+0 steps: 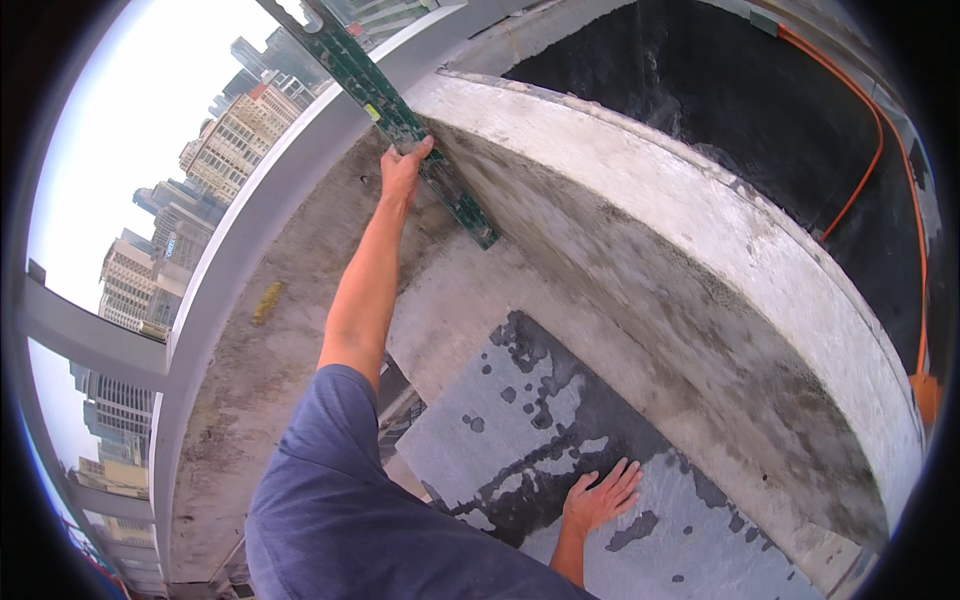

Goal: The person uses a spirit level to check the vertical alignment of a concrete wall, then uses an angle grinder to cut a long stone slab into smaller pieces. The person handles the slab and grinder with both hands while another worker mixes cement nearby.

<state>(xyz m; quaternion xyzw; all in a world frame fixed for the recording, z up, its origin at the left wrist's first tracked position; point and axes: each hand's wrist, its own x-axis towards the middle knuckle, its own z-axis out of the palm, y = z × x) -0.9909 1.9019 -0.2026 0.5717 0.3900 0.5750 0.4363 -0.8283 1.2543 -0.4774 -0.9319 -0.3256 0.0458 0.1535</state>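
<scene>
My left hand (402, 172) is closed around a long green spirit level (350, 72), worn and smeared with grey. The level stands tilted against the concrete, its lower end by the corner at the foot of the low wall and its upper end running out past the railing. A small yellow vial shows on its edge. Lower down, my right hand (603, 495) lies palm down with fingers spread on a grey stone slab (470, 400). Dark wet patches mark the slab's surface, and one long edge runs alongside the wall.
A curved low concrete wall (640, 190) sweeps along the right. Behind it is a dark-coated surface (720, 90) with an orange cable (880, 150). At the left, a grey metal railing (255, 190) borders a drop, with city buildings (235, 140) beyond.
</scene>
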